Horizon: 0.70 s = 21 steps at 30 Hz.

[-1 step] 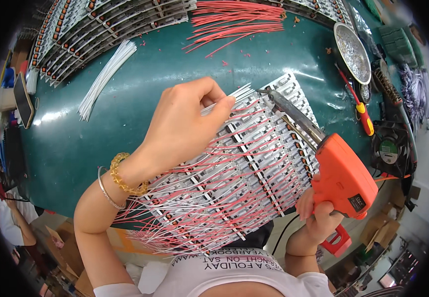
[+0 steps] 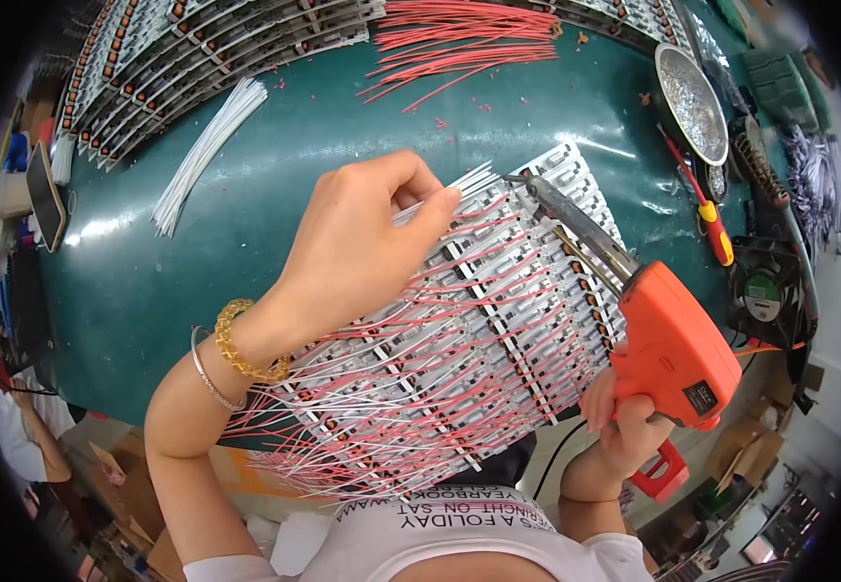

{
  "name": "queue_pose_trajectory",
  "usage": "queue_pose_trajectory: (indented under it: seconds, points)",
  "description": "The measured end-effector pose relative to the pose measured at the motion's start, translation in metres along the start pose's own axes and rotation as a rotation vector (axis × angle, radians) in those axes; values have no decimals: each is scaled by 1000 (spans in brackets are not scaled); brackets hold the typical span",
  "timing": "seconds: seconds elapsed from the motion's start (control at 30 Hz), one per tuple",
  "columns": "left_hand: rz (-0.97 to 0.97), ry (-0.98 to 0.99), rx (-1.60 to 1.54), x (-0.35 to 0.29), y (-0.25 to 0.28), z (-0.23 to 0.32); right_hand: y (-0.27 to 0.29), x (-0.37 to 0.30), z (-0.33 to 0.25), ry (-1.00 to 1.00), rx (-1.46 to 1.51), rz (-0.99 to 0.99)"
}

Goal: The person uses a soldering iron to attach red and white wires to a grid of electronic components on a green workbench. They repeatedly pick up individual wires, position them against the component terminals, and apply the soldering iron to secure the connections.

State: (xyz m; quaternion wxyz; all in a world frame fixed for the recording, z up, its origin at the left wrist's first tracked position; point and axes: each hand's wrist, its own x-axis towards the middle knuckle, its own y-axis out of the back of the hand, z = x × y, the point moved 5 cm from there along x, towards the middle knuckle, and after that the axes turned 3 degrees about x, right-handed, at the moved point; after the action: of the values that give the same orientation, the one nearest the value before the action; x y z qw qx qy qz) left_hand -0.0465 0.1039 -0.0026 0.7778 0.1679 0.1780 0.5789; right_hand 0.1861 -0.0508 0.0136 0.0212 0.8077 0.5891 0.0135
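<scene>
My left hand [image 2: 372, 228] pinches a small bundle of white wires [image 2: 476, 182] over the upper part of a panel of circuit boards [image 2: 498, 320]. Rows of red and white wires [image 2: 314, 446] trail from the panel toward its lower left. My right hand [image 2: 624, 417] grips an orange soldering gun [image 2: 677, 344] by its handle. The gun's dark tip [image 2: 519, 178] is at the panel's upper edge, close to the ends of the white wires. Whether the tip touches a board or a wire I cannot tell.
Loose white wires [image 2: 209, 155] and a pile of red wires [image 2: 469, 44] lie on the green table [image 2: 139, 281]. More board panels [image 2: 217, 58] stand at the back. At right are a metal bowl [image 2: 692, 107], a screwdriver [image 2: 716, 233] and a small fan [image 2: 767, 294].
</scene>
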Motion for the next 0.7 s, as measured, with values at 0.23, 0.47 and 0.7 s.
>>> queue_pose_trajectory:
  seconds: [0.23,0.47,0.7]
  points:
    - [-20,0,21,0,1,0,6,-7,5,5,-79,11]
    - [-3,-27,43,-1,1,1,11,-10,5,72,-165,-21]
    - [0,-61,87,0,1,2,9,-10,2,30,11,32]
